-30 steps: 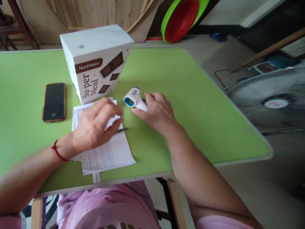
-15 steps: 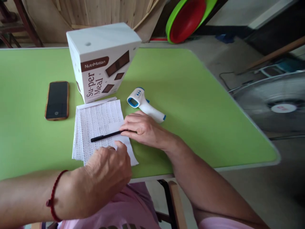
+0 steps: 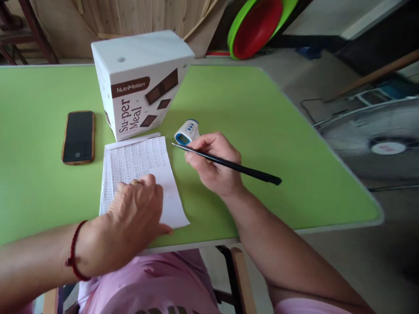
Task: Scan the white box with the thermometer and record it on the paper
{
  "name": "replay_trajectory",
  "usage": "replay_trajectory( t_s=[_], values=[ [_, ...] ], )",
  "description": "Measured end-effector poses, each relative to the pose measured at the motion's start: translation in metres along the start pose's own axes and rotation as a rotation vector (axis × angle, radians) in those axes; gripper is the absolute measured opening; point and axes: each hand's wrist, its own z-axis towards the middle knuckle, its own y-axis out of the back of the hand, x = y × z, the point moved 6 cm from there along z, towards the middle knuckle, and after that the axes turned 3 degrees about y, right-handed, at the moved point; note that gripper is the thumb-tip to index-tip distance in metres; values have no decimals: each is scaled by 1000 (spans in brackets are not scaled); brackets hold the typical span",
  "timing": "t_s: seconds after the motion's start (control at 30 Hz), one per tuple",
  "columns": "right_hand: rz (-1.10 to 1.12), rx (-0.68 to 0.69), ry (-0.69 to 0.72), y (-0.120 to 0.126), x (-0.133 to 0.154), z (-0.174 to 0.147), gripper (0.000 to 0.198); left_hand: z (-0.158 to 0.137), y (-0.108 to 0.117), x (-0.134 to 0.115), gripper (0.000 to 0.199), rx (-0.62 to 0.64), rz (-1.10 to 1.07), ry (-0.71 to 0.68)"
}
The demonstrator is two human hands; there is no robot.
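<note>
My right hand grips a black pen above the table, its thin tip pointing left over the paper's right edge. Behind that hand lies a white and blue infrared thermometer, its handle hidden by my fingers. My left hand rests on the handwritten sheet, fingers curled under and thumb sticking out toward the near edge. Small rows of writing cover the sheet's upper part, while the visible lower right part is blank. More sheets lie beneath it.
A tall white NutriMotion box stands right behind the papers. To their left lies a phone in a brown-edged case. These rest on a green table. Beyond its right side is a fan; red and green basins lean at the back.
My right hand has lifted the pen off the sheet, moved right and up, and now holds it with the tip to the left. My left hand has shifted slightly left, its thumb now showing.
</note>
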Motion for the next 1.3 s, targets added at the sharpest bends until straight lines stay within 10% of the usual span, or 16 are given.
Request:
replay_trajectory(
  t_s=[0.17, 0.33, 0.57, 0.87, 1.07, 1.3],
  values=[
    [16, 26, -26, -2, -2, -1, 8, 18, -22, 34, 69, 329, -124, 178],
    [101, 115, -131, -9, -12, -3, 15, 23, -29, 50, 57, 490, -230, 66],
    [145, 379, -248, -24, -9, -9, 22, 17, -24, 48, 45, 509, -265, -5],
    [239, 332, -300, -25, -19, -10, 24, 18, -18, 42, 40, 460, -250, -20],
    [146, 339, -340, -24, -17, -8, 16, 12, -6, 20, 31, 165, -68, 4],
    [84, 268, -285, -21, -10, -7, 22, 0, -8, -24, 77, 129, -104, -145]
  ],
)
